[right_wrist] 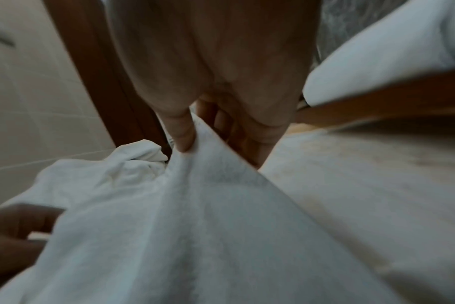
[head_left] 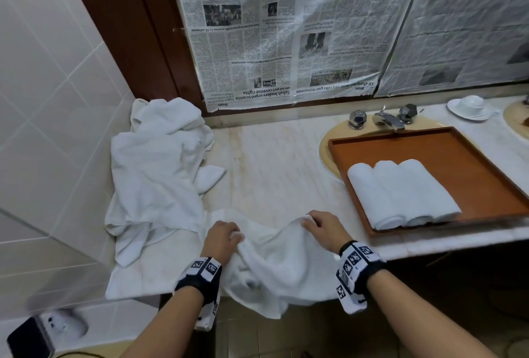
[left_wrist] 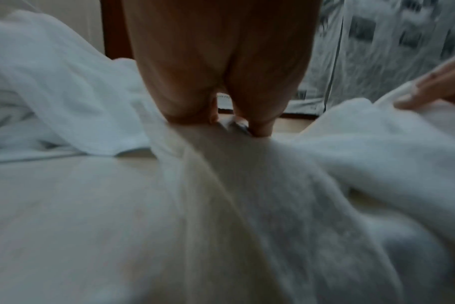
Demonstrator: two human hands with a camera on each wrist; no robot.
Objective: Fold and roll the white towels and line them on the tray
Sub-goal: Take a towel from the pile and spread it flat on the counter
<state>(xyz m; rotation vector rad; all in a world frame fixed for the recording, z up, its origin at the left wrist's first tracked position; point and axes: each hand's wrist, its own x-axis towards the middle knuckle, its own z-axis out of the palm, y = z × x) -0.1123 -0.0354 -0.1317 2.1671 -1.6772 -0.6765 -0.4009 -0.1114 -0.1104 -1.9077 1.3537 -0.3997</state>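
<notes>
Two hands' pinching grip [head_left: 223, 236] on towel [head_left: 274, 266]

Head view: bright, even, soft light, faint shadows, strong wide-angle bending at edges, slight motion blur near the hands [head_left: 269, 231]. Both wrist views: dim, grainy, bluish, heavily blurred; close towel [left_wrist: 273, 205] out of focus, corners smeared.
</notes>
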